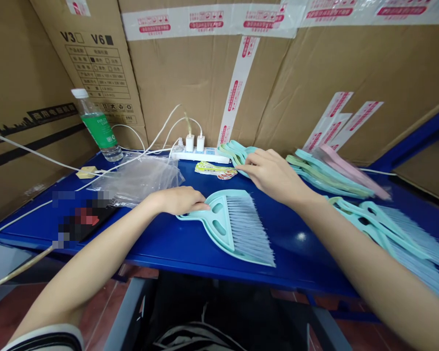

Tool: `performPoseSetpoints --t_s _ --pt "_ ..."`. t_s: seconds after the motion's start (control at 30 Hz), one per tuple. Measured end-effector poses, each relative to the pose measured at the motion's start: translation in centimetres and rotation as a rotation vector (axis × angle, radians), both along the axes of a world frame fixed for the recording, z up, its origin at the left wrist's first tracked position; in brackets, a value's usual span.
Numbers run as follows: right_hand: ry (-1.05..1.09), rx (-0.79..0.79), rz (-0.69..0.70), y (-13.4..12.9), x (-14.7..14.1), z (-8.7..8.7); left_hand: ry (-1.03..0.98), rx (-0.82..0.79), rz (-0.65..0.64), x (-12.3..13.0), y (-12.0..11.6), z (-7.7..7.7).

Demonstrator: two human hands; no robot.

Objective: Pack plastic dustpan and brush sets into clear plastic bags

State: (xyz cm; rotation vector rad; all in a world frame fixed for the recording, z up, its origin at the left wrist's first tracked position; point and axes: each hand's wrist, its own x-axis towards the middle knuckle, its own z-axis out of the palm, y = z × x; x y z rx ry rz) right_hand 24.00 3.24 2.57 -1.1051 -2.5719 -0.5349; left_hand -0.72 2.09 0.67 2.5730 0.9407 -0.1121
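Observation:
A mint-green mini dustpan with a hand brush [219, 226] nested in it lies at the front of the blue table, its pale blue bristles facing right. My left hand [181, 201] is closed around its handle end. Farther back, my right hand [265, 170] reaches over the table with its fingers bent together. Its fingertips pinch the right end of a colourful printed paper label [215, 169]. Beside those fingers lie several mint and green curved plastic pieces [237, 150], partly covered by the hand.
More dustpan-and-brush sets [384, 229] lie at the right, with a stack of bagged plastic pieces [332, 170] behind. A clear plastic bag [139, 178], a water bottle [98, 124] and a dark phone-like object [91, 219] are left. A power strip [201, 154] with white cables lies against the cardboard.

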Motion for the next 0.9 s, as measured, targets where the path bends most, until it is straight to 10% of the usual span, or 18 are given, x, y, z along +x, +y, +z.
performPoseSetpoints --t_s 0.27,0.6,0.9 --pt "-0.106 -0.436 0.163 -8.0 -0.2 -0.3 -0.007 -0.027 0.009 0.1 0.0 0.0" --pt "0.168 -0.785 0.252 -2.5 1.8 -1.7 -0.036 -0.016 -0.023 -0.2 0.3 -0.3" --pt "0.253 -0.721 0.187 -3.4 2.3 -3.1 -0.075 -0.060 -0.028 -0.1 0.3 -0.2"
